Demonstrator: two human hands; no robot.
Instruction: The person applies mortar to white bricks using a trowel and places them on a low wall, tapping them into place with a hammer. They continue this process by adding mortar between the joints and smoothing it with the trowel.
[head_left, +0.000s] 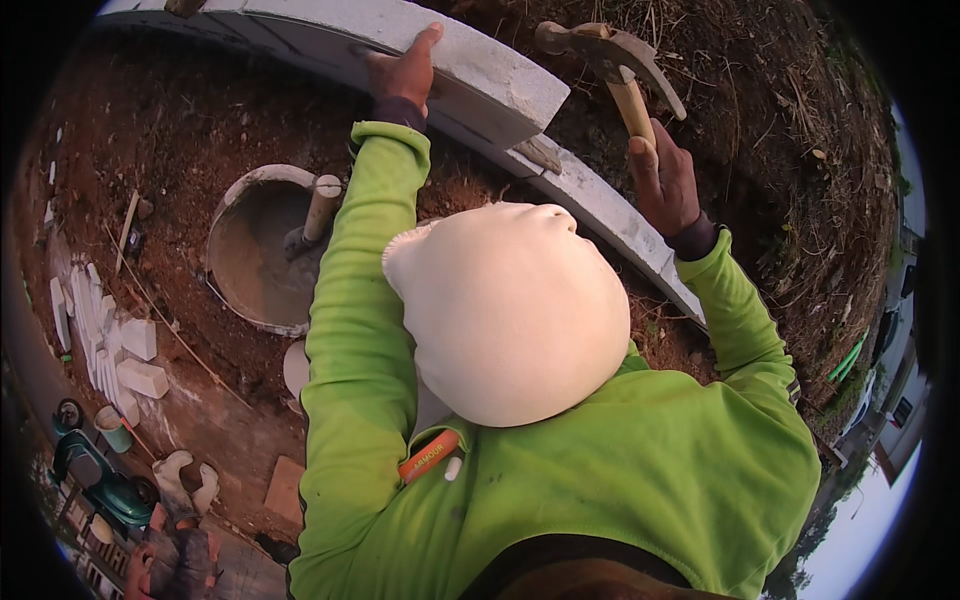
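Up top, a pale grey concrete block (470, 75) lay on the curved course of matching blocks (610, 215) that ran across red earth, its near end jutting over the row below. The left hand (405, 70) lay spread on the block's upper face, fingers hooked over the far edge and closed on nothing else, steadying it. The right hand (665, 185) was wrapped shut around the wooden handle of a claw hammer (615, 65), whose steel head hung raised just past the block's end, apart from it.

Both arms wore bright green sleeves, and a cream cloth head covering (515, 310) filled the middle of the view (the camera looked down over it). Left of the left arm, a round tub of wet grey mortar (255, 250) sat in the dirt with a tool handle (322, 205) standing in it; further left lay loose white block offcuts (140, 360).

Risk, as I judge it: a hard or off-centre blow could chip the block's corner or knock it out of line, and the fingers on its edge sat near the hammer's likely path.
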